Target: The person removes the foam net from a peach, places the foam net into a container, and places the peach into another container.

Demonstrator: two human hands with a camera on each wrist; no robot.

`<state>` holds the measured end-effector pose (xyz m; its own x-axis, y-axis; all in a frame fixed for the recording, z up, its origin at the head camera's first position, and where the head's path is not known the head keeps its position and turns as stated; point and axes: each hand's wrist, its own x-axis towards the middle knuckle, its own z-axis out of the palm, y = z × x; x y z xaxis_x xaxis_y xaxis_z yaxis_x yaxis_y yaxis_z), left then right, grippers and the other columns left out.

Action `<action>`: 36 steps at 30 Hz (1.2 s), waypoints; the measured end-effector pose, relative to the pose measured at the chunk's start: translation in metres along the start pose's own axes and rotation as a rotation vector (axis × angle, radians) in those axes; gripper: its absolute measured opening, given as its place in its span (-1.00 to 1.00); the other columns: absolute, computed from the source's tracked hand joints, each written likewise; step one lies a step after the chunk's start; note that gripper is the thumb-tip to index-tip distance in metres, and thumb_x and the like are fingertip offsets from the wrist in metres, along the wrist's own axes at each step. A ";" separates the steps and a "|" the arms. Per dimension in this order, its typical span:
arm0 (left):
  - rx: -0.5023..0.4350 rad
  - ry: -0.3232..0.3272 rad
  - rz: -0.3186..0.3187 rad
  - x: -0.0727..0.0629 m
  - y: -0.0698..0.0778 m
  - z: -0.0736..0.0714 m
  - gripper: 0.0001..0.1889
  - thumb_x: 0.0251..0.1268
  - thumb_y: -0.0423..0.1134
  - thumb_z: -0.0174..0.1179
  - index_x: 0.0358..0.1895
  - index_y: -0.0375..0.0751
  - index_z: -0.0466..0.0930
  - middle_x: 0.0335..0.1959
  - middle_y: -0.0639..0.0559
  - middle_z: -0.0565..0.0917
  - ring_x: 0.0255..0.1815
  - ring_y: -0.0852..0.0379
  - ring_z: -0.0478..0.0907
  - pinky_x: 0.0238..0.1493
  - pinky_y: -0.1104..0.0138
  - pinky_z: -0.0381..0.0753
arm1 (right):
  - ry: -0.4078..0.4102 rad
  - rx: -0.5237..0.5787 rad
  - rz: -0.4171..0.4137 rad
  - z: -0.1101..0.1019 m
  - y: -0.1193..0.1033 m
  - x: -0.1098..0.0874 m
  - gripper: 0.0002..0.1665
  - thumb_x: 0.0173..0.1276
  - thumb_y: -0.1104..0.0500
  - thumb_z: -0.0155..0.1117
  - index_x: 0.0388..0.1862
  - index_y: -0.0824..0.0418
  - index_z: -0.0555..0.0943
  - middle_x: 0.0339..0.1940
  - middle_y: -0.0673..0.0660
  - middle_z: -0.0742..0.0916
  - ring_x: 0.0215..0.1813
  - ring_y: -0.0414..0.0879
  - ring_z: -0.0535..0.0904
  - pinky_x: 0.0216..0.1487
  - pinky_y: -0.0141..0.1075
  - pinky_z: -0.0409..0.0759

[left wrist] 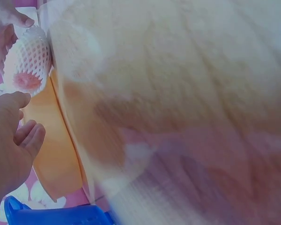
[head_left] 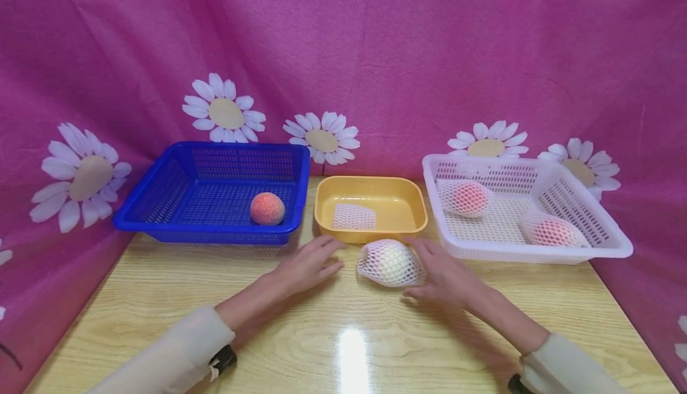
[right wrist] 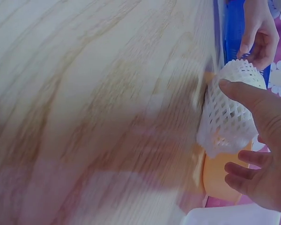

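Note:
A peach in a white foam net (head_left: 392, 264) lies on the table in front of a yellow tray (head_left: 370, 237); pink skin shows through the mesh in the left wrist view. My right hand (head_left: 442, 272) is at its right end, thumb on the near side and fingers on the far side, spread apart. In the right wrist view the thumb overlaps the foam net (right wrist: 232, 110) and the other fingers bend loosely. To the left, my left hand (head_left: 308, 266) has its relaxed fingers directed at the net's other end, holding nothing.
Inside the yellow tray lies a loose foam net (head_left: 354, 217). A blue basket (head_left: 209, 227) at left contains a bare peach (head_left: 267, 208). The white basket (head_left: 537, 252) at right holds two netted peaches (head_left: 469, 198). Behind them hangs a pink flowered cloth (head_left: 376, 54).

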<state>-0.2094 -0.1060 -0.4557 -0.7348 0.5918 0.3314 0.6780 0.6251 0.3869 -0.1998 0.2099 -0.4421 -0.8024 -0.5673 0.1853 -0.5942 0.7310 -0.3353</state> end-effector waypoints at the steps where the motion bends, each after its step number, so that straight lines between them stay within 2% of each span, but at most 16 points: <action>1: 0.002 -0.004 -0.001 0.001 0.001 0.000 -0.65 0.36 -0.25 0.29 0.15 -0.29 0.58 0.02 -0.12 0.62 0.04 -0.02 0.59 0.07 0.14 0.61 | -0.002 0.007 -0.003 0.000 -0.001 0.001 0.25 -0.08 -0.12 0.70 0.52 0.15 0.22 0.32 0.28 0.50 0.32 0.15 0.44 0.23 0.09 0.49; 5: -0.017 -0.016 0.004 0.006 0.005 0.001 -0.65 0.37 -0.26 0.29 0.15 -0.28 0.57 0.02 -0.12 0.61 0.02 -0.01 0.59 0.06 0.15 0.62 | -0.005 0.016 -0.024 0.000 -0.003 0.004 0.27 -0.08 -0.11 0.70 0.53 0.15 0.21 0.32 0.26 0.49 0.32 0.16 0.43 0.26 0.08 0.47; 10: -0.058 -0.012 0.053 0.010 0.007 0.004 -0.67 0.38 -0.28 0.27 0.15 -0.30 0.57 0.00 -0.16 0.62 -0.02 0.00 0.60 0.02 0.17 0.62 | -0.003 0.008 -0.042 0.003 -0.006 0.008 0.26 -0.08 -0.10 0.70 0.53 0.16 0.21 0.31 0.25 0.49 0.32 0.14 0.42 0.29 0.05 0.45; 21: -0.051 -0.004 0.116 0.017 0.012 0.013 -0.70 0.40 -0.28 0.25 0.15 -0.24 0.58 -0.01 -0.10 0.64 -0.01 0.08 0.58 0.03 0.26 0.61 | -0.009 -0.008 -0.079 0.006 -0.015 0.015 0.30 -0.10 -0.08 0.71 0.54 0.20 0.20 0.33 0.30 0.48 0.30 0.16 0.44 0.23 0.06 0.50; 26: -0.054 0.000 0.123 0.019 0.014 0.015 -0.73 0.43 -0.25 0.24 0.12 -0.20 0.59 -0.02 -0.07 0.63 0.00 0.10 0.58 0.04 0.28 0.60 | -0.023 -0.007 -0.056 0.011 -0.018 0.019 0.29 -0.09 -0.05 0.71 0.56 0.17 0.19 0.33 0.29 0.47 0.26 0.16 0.47 0.17 0.04 0.55; 29: -0.049 -0.003 0.119 0.020 0.014 0.015 -0.74 0.43 -0.25 0.23 0.11 -0.19 0.59 -0.03 -0.05 0.63 0.01 0.11 0.57 0.04 0.29 0.60 | -0.006 -0.005 -0.045 0.016 -0.020 0.022 0.28 -0.11 -0.05 0.72 0.55 0.12 0.21 0.29 0.28 0.48 0.18 0.13 0.52 0.07 0.00 0.61; 36: -0.041 -0.004 0.124 0.022 0.017 0.011 -0.75 0.45 -0.25 0.21 0.11 -0.20 0.59 -0.03 -0.06 0.63 0.00 0.09 0.57 0.05 0.29 0.59 | 0.097 -0.035 -0.100 0.025 -0.021 0.027 0.13 -0.15 0.06 0.69 0.44 0.14 0.35 0.16 0.28 0.53 0.02 0.09 0.56 -0.07 -0.07 0.66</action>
<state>-0.2139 -0.0766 -0.4513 -0.6452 0.6653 0.3756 0.7621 0.5259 0.3777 -0.2076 0.1692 -0.4532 -0.7399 -0.5995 0.3051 -0.6714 0.6865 -0.2791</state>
